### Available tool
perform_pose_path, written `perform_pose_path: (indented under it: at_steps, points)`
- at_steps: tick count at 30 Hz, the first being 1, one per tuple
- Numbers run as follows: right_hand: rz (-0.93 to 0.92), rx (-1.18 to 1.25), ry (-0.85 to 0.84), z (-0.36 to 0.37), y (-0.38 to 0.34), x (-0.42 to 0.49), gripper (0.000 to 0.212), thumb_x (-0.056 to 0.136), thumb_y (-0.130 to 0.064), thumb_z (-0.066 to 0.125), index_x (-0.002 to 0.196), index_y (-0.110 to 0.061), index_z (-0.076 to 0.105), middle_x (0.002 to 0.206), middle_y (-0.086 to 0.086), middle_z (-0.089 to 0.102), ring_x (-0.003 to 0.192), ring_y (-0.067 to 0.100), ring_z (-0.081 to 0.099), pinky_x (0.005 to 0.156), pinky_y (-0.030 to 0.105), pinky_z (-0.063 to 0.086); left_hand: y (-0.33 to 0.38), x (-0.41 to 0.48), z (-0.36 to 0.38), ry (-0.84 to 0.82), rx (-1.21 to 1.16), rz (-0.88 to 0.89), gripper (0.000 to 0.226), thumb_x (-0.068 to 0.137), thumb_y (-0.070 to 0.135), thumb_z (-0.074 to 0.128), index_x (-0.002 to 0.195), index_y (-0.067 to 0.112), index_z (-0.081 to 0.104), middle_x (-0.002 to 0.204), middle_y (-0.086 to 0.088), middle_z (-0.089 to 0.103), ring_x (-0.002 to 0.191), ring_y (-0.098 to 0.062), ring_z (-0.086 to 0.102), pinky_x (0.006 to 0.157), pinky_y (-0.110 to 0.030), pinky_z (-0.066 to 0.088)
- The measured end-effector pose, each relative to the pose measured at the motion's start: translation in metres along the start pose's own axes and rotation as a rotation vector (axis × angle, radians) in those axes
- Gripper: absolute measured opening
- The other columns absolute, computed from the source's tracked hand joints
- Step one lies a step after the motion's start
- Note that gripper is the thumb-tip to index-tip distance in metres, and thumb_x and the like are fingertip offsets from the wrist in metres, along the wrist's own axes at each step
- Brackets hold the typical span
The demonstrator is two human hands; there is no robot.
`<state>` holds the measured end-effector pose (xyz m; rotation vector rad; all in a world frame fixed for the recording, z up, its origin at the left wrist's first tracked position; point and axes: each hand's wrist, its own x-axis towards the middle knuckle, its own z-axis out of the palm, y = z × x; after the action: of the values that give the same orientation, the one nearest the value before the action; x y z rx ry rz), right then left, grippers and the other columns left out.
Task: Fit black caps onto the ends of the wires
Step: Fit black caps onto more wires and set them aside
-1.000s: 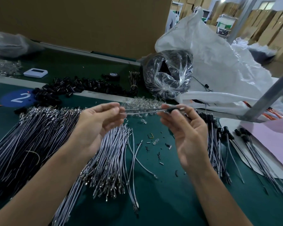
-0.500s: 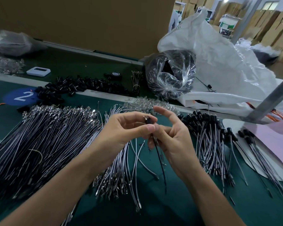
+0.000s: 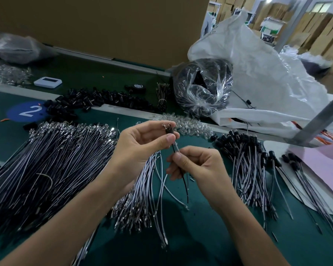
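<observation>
1. Left grip (image 3: 140, 148): thumb and forefinger close in a pinch on the black cap (image 3: 169, 130), held up above the green table (image 3: 200, 237). The other fingers curl behind it and are partly hidden.
2. Black cap: small metal terminals project from its upper end. The thumb covers its lower end, so how far it sits on the wire cannot be told.
3. Right grip (image 3: 202, 167), just below the cap: thumb and forefinger pinch the wire (image 3: 185, 187), which runs up into the cap. The wire's free end hangs beneath the hand.
4. Left of the cap: a broad pile of uncapped wires (image 3: 52, 160), its near end cut off by the frame edge.
5. Below the cap: a smaller wire bundle (image 3: 142, 198), partly hidden by both forearms.
6. Right of the cap: capped wires (image 3: 246, 169), their black ends lying on the far side.
7. Beyond the cap, to the left: a heap of loose caps (image 3: 96, 98), the single pieces too small to tell apart.
8. Just beyond the cap: a scatter of clear parts (image 3: 188, 123), blurred.
9. Beyond the cap, to the right: a clear bag (image 3: 202, 87) whose dark contents cannot be made out.
</observation>
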<state>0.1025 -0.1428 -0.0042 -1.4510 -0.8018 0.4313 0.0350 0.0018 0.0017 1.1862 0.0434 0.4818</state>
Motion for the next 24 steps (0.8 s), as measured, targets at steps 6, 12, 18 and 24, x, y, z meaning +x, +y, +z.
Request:
perform_pose_path:
  at_steps: [6, 12, 18, 24]
  points:
    - [-0.050, 0.022, 0.055, 0.001, 0.004, 0.000, 0.018, 0.085, -0.019, 0.063, 0.080, -0.004, 0.071, 0.067, 0.011, 0.071, 0.052, 0.018, 0.065, 0.054, 0.021, 0.050, -0.004, -0.004, 0.005, -0.012, 0.087, -0.007, 0.031, 0.070, 0.018, 0.074, 0.100, 0.010, 0.072, 0.092, -0.010, 0.077, 0.087, -0.017, 0.072, 0.079, -0.024, 0.057]
    - [-0.038, -0.001, 0.055, 0.002, 0.006, 0.000, 0.017, 0.084, -0.020, 0.065, 0.081, -0.005, 0.071, 0.067, 0.011, 0.072, 0.052, 0.017, 0.065, 0.053, 0.019, 0.049, 0.001, -0.002, 0.001, 0.077, 0.003, 0.028, 0.029, 0.064, 0.027, 0.077, 0.090, 0.014, 0.077, 0.094, -0.010, 0.077, 0.089, -0.018, 0.072, 0.081, -0.026, 0.057]
    - [-0.015, 0.027, 0.016, 0.003, 0.003, -0.001, 0.018, 0.084, -0.019, 0.062, 0.082, -0.003, 0.070, 0.067, 0.009, 0.071, 0.052, 0.017, 0.064, 0.053, 0.021, 0.050, 0.000, 0.001, -0.006, -0.054, -0.086, -0.071, 0.028, 0.072, 0.016, 0.073, 0.099, 0.012, 0.078, 0.097, -0.011, 0.076, 0.090, -0.017, 0.072, 0.083, -0.027, 0.058]
    - [-0.011, 0.031, -0.014, 0.003, 0.003, -0.002, 0.017, 0.084, -0.020, 0.063, 0.084, -0.006, 0.072, 0.068, 0.009, 0.072, 0.054, 0.019, 0.064, 0.055, 0.027, 0.050, 0.002, 0.001, -0.008, -0.073, -0.148, -0.073, 0.021, 0.069, 0.019, 0.074, 0.088, 0.014, 0.079, 0.087, -0.007, 0.076, 0.079, -0.014, 0.071, 0.070, -0.022, 0.057]
